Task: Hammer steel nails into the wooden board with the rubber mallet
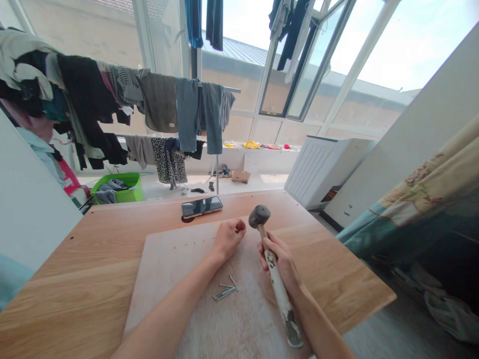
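Note:
My right hand point(283, 257) is wrapped round the worn, paint-flecked handle of a rubber mallet point(259, 216), whose dark head is raised above the far part of a pale wooden board point(164, 284). To its left, my left hand point(228, 239) rests near the board's far edge with thumb and fingers pinched together. Whatever is between those fingertips is too small to make out. Several loose nails point(225, 291) lie in a small pile on the board, below my left hand. A row of small dark spots point(186, 245) runs across the board left of that hand.
The board lies on a wood-grain table point(86, 279). A phone point(202, 206) lies beyond the board, beside a dark round hole. Past the table are a green laundry basket point(136, 188), a rack of hanging clothes point(160, 99) and a white ribbed cabinet point(310, 167). A curtain point(415, 204) hangs at right.

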Tool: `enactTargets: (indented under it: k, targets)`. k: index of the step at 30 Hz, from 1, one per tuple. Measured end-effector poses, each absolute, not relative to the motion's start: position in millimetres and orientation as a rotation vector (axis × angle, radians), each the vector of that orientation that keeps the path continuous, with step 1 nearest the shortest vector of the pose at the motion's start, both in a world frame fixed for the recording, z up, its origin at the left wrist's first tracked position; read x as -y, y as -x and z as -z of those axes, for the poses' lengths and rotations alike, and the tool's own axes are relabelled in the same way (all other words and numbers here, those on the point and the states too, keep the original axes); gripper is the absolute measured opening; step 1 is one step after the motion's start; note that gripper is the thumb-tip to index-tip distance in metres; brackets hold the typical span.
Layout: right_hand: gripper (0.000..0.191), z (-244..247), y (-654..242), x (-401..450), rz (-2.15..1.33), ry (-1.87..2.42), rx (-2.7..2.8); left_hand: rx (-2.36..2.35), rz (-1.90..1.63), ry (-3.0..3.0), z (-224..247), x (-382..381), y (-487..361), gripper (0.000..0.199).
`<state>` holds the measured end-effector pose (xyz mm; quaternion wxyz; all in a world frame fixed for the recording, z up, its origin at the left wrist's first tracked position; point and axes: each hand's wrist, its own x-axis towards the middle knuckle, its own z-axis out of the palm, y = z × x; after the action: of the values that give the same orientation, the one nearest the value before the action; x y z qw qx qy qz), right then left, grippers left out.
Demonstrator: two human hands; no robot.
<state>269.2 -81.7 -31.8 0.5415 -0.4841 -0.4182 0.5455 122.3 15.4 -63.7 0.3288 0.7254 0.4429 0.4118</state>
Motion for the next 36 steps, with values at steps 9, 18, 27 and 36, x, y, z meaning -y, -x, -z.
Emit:
enactTargets:
  k: [9,18,27,36]
  targets:
    - [0.04,29.8,-263.5,89.3,-1.295,1.104,1.079,-1.139,-1.133,-1.827,65.2,-15.5,-122.7,0.027]
    - [0.034,36.3,-264.7,88.4,-1.298,1.125,1.122,-1.093,-1.157,-1.824,63.6,-15.8,-123.5,0.028]
    - [0.033,38.7,-264.3,88.9,-1.333,1.096,1.082,-1.088,-1.148,-1.845,64.2,-14.8,-123.3,0.03]
    - [0.032,40.2,-264.4,88.2,-1.319,1.094,1.078,-1.091,-1.15,-1.857,69.1,-16.8,-124.3,0.027]
